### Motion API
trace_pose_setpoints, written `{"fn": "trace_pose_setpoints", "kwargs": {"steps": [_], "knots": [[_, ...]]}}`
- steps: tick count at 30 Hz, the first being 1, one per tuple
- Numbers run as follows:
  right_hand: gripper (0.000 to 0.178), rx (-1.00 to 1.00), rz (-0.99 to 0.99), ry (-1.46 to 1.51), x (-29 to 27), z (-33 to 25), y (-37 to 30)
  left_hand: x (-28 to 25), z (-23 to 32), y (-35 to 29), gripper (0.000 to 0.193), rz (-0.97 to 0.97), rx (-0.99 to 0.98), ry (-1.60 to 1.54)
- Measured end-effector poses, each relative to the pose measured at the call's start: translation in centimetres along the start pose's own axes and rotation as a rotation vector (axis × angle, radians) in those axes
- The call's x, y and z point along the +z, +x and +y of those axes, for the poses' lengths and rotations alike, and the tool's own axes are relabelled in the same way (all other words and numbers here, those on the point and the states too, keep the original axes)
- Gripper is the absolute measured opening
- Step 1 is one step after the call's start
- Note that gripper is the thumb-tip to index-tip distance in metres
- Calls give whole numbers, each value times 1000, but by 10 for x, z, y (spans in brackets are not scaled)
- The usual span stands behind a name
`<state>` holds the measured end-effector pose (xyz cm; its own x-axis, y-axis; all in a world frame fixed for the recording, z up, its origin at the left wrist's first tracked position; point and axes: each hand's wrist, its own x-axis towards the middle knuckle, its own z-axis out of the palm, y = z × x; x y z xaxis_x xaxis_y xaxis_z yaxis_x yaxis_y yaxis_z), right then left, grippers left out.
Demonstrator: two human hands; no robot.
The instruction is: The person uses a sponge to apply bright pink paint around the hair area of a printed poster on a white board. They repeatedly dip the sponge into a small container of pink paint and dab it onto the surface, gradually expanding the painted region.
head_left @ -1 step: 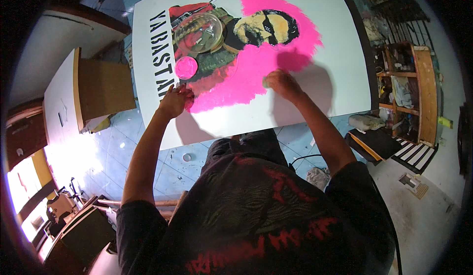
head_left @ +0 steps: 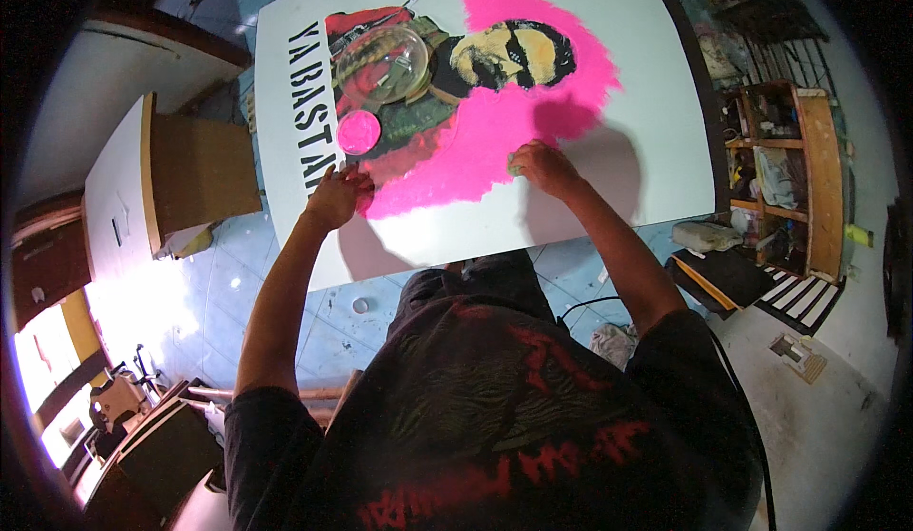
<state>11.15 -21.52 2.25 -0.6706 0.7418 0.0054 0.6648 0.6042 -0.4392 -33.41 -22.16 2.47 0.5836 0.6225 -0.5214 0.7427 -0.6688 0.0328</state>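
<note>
A large white board (head_left: 666, 165) lies before me, painted with a portrait (head_left: 518, 54) of a person in dark glasses, with bright pink paint (head_left: 447, 172) around it. In my right hand (head_left: 547, 168) I pinch a small pale-green thing (head_left: 514, 163), perhaps a bit of sponge; it meets the board near the pink's lower edge. My left hand (head_left: 344, 195) rests on the board's near left part, fingers spread, just below a round pot of pink paint (head_left: 359, 133). Beyond the pot stands a clear round bowl (head_left: 383, 63) with something small in it.
Black stencil letters (head_left: 319, 103) run down the board's left side. A wooden shelf (head_left: 818, 179) with clutter stands at the right, near a black folder-like sheet (head_left: 720, 279). At the left is a wooden cabinet (head_left: 204, 167). A small round lid (head_left: 359, 306) lies on the blue tiled floor (head_left: 257, 293).
My right hand has shifted very slightly, and more of the pale-green thing shows at its fingertips. The left hand stays in place.
</note>
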Motion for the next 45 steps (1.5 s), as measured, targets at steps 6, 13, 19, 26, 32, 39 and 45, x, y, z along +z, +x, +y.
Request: {"fn": "trace_pose_setpoints", "kwargs": {"steps": [6, 13, 19, 26, 32, 39, 45], "knots": [[19, 142, 49, 103, 2, 20, -7, -1, -1, 1, 40, 45, 6, -70], [21, 257, 205, 117, 4, 54, -14, -6, -2, 2, 35, 110, 7, -157], [21, 388, 409, 166, -18, 53, -13, -1, 3, 7, 36, 196, -48, -104], [23, 525, 541, 291, -51, 74, -19, 21, 1, 19, 38, 151, -245, -197], [33, 879, 938, 664, -67, 140, -73, 1, 31, 15, 26, 371, -450, -618], [31, 796, 1456, 1429, -106, 189, -157, 17, 86, -26, 22, 765, -739, -860], [27, 477, 1509, 1916, -101, 212, -240, 59, 166, -81, 28, 728, -792, -803]]}}
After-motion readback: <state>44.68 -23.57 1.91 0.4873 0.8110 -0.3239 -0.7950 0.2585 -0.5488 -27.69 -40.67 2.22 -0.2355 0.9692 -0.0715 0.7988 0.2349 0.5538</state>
